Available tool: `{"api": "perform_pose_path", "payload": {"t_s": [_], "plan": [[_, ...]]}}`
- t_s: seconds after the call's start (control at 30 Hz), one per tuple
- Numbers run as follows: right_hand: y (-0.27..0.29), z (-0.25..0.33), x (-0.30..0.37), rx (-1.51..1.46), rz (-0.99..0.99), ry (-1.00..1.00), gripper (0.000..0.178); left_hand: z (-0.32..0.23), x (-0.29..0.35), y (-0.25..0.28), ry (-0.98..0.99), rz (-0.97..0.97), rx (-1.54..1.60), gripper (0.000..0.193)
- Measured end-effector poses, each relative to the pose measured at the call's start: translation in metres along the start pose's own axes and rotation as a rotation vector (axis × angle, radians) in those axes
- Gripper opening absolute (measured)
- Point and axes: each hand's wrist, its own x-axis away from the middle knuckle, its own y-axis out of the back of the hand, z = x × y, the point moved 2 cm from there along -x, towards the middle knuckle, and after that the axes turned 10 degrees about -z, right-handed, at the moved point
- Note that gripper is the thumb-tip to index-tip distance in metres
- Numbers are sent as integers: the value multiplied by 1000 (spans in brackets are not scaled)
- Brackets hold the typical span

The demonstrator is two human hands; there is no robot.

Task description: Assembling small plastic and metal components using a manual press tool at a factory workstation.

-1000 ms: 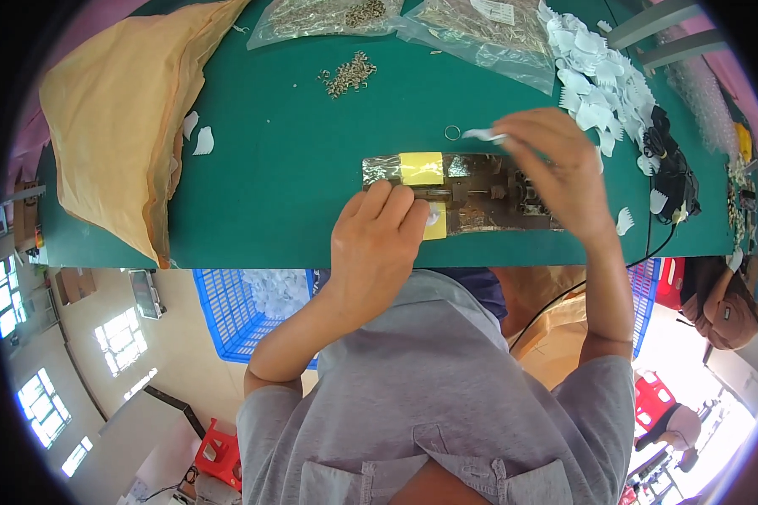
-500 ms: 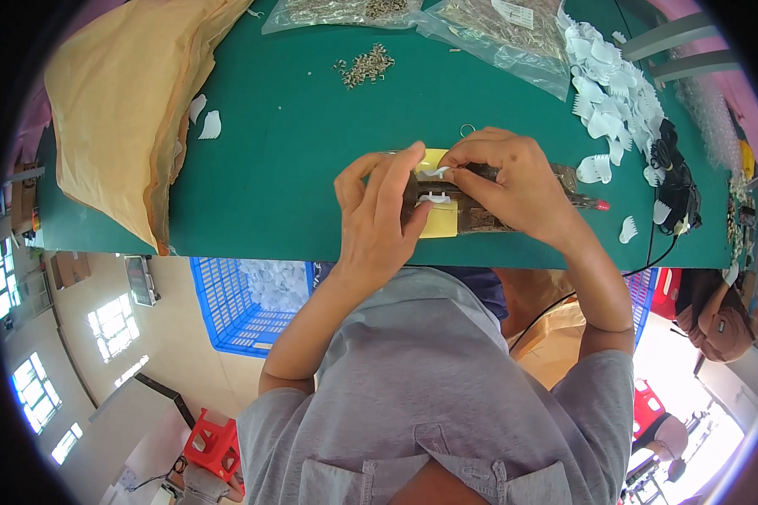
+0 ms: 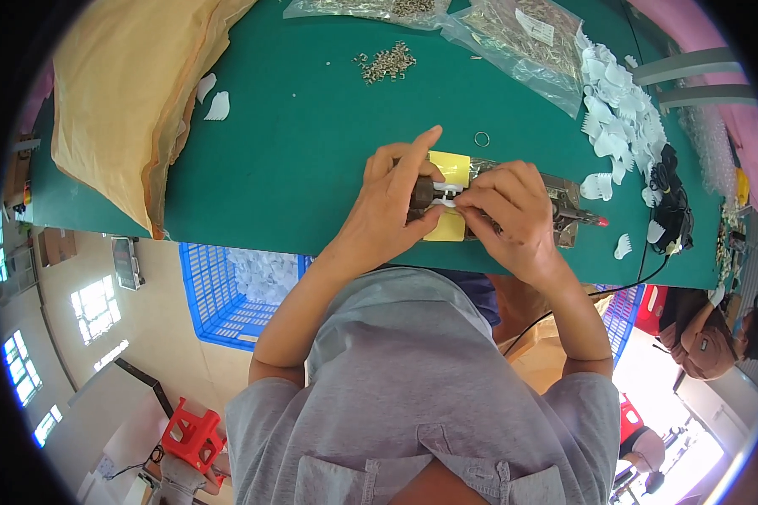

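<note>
Below, blue basket holds white pieces; left fingers, right fingers nearly closed, gripping white parts.

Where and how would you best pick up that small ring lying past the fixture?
Probably by its thin rim, finger and thumb pinching opposite sides. The ring seems to lie flat on the green table, so come down from above rather than low from the near side, where the brown fixture and right hand are. Its open centre may let a fingertip hook it.
</note>
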Motion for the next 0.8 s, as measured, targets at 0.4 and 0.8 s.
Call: {"api": "perform_pose_path", "payload": {"t_s": [0.4, 0.8], "plan": [[-3, 0, -3, 4, -28, -55, 23, 12, 5, -9, 71, -55, 125, 90], [-26, -74, -77, -206, 215, -555, 17, 15, 3, -7, -41, -67, 44, 43]]}}
